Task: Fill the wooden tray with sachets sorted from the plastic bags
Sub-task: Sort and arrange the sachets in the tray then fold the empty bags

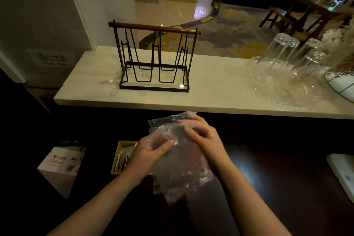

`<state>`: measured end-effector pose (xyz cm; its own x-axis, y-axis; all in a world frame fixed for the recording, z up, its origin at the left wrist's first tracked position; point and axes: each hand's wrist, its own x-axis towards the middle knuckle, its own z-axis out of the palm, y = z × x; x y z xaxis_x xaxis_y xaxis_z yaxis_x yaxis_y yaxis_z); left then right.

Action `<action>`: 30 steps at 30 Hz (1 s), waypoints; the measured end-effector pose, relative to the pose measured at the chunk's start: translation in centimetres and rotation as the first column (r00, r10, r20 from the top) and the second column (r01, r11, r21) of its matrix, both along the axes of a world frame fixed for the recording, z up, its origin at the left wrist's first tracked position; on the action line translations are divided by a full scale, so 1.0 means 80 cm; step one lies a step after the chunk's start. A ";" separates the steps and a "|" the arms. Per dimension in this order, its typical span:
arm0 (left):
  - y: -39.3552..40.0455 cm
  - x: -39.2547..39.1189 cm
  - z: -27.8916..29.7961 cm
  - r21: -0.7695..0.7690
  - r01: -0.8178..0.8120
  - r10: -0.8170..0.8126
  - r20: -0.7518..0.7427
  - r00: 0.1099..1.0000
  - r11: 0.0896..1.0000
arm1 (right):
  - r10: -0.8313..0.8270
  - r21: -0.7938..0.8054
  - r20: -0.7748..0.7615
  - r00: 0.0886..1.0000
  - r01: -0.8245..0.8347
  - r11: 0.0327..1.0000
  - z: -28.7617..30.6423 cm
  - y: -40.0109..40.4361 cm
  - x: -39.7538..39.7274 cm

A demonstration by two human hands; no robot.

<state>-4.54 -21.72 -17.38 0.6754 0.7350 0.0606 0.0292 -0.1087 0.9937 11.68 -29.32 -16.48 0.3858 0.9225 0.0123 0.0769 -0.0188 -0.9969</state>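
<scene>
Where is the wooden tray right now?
In the head view, the wooden tray sits low on the dark counter, left of centre, mostly hidden behind the left hand and the plastic bag. A white box stands to its left.

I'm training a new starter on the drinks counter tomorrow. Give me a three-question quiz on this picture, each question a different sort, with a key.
1. True or false: both hands, the left hand and the right hand, are holding the clear plastic bag.
2. Multiple choice: where is the wooden tray?
A. On the white counter, beside the wire rack
B. On the dark lower surface, partly hidden by the left hand
C. On the glass platter
3. Fill in: the drinking glasses on the glass platter stand ____.

Key: 1 true; 2 B; 3 upside down.
</scene>
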 end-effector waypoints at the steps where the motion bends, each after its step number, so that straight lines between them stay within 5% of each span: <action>1: -0.002 0.001 0.004 -0.006 0.008 -0.008 0.003 1.000 1.000 | 0.015 -0.020 -0.053 0.998 -0.017 1.000 0.002 0.002 0.001; 4: -0.004 0.000 0.005 -0.072 -0.050 0.053 0.037 0.998 0.996 | 0.032 -0.079 -0.181 0.983 -0.047 0.996 0.005 0.005 0.009; 11: 0.003 -0.008 0.003 -0.147 -0.166 0.176 0.053 0.983 0.975 | -0.165 0.059 -0.169 0.972 0.177 0.982 -0.003 0.009 -0.002; 20: 0.004 0.002 0.016 -0.333 -0.256 0.338 0.218 0.915 0.907 | -0.027 0.005 -0.264 0.964 0.029 1.000 -0.012 0.006 -0.017; 26: 0.012 -0.002 0.019 -0.355 -0.176 0.269 0.233 0.934 0.918 | -0.026 0.114 -0.227 0.974 0.053 0.992 -0.008 0.010 -0.018; 30: 0.011 -0.010 0.006 -0.404 -0.157 0.255 0.201 0.946 0.901 | -0.227 0.060 -0.282 0.932 0.253 0.966 -0.009 0.021 -0.017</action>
<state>-5.34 -20.86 -16.88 0.5059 0.8559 -0.1073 -0.2377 0.2579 0.9365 10.35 -27.67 -17.18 0.5963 0.8016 -0.0417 -0.1908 0.0910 -0.9774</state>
